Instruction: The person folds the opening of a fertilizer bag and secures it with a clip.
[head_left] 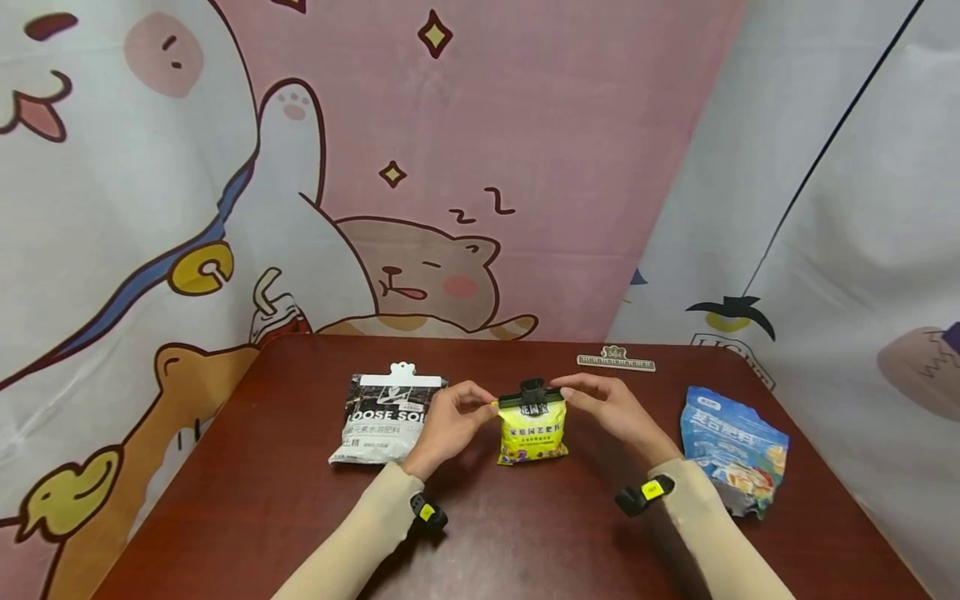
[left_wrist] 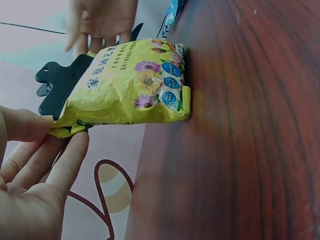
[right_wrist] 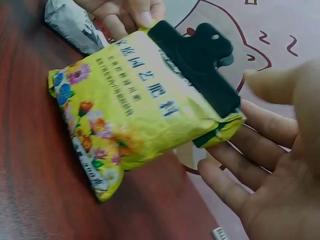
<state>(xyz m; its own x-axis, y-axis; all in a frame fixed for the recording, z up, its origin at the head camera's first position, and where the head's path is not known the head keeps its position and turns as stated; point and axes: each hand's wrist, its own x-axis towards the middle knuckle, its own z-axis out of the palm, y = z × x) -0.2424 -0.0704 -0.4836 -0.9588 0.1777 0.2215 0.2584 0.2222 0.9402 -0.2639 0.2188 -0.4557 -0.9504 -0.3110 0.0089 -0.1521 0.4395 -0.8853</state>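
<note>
A small yellow bag of garden fertilizer (head_left: 532, 437) stands upright at the middle of the table, its printed front toward me. Across its folded top sits a wide black bag clip (head_left: 533, 393). My left hand (head_left: 450, 425) pinches the bag's top left corner, thumb in front and fingers behind, as the left wrist view shows. At the opposite corner is my right hand (head_left: 618, 412). In the right wrist view its thumb is held away from the clip, while the extended fingers (right_wrist: 255, 145) lie behind the bag's corner.
Left of the hands lies a black-and-white soil bag (head_left: 375, 442) with a white clip (head_left: 402, 377) on top. A blue bag (head_left: 735, 446) lies at the right. Near the back edge of the dark red table (head_left: 255, 500) is a silver ruler-like clip (head_left: 616, 361). Behind hangs a cartoon-printed cloth (head_left: 562, 167).
</note>
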